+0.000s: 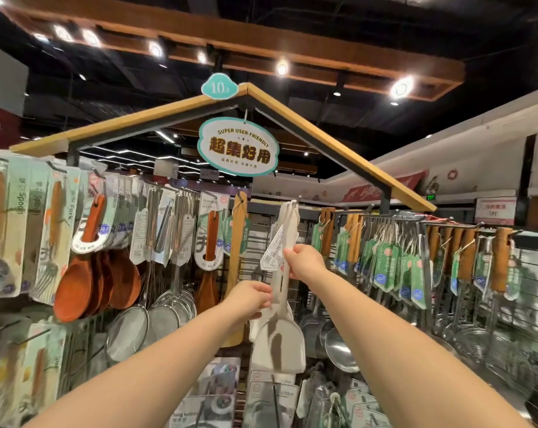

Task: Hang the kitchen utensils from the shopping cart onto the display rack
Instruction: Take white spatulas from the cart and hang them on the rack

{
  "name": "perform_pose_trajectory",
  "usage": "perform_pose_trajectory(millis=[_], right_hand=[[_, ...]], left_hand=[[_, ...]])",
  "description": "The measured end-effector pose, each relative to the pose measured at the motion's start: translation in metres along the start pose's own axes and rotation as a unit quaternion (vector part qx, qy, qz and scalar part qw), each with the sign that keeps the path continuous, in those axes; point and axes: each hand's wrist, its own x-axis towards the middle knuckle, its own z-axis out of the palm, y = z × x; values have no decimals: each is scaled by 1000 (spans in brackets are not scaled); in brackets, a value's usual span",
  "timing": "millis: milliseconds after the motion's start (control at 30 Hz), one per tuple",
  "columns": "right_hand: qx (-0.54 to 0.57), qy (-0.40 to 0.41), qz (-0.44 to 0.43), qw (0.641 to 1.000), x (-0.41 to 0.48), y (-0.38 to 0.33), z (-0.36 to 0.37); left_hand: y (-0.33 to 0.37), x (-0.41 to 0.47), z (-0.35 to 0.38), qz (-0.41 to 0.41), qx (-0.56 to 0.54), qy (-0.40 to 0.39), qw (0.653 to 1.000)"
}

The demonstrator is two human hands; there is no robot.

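The right hand [304, 261] is clenched round the upper handle of a white spatula [280, 344], the fingers also pressing on its paper tag [272, 253]. The left hand [251, 296] is lower, its fingers curled on the same handle just above the blade. Both arms are raised towards the middle of the rack [338, 143].

The spatula is upright, blade down, with the top of its handle at a hook [299, 198] on the rack's top rail. Blur hides whether the loop is over the hook. More white handles seem to be bunched at the same spot.

Room on either side is narrow. Just left of the handle a wooden spatula [239, 233] hangs, near but apart from it. To the right there is a slim gap of bare grid before the first of the green-tagged tools [385, 264], which crowd the rail out to the rack's right edge. Below the blade, steel ladles [338, 344] hang close on the right and packets [270, 393] stand just under its lower edge.

Further left hang sieves [131, 329] and orange spoons [76, 288]. A sign [238, 146] hangs from the roof peak, well above the hook.
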Motion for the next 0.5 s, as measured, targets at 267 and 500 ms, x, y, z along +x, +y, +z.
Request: perform_pose_trajectory(millis=[267, 500], right_hand=[[3, -6, 6, 1000, 27, 4, 8], [14, 13, 16, 1000, 32, 6, 18]], left_hand=[[-13, 9, -19, -27, -67, 34, 997], [-7, 0, -36, -19, -82, 37, 996]])
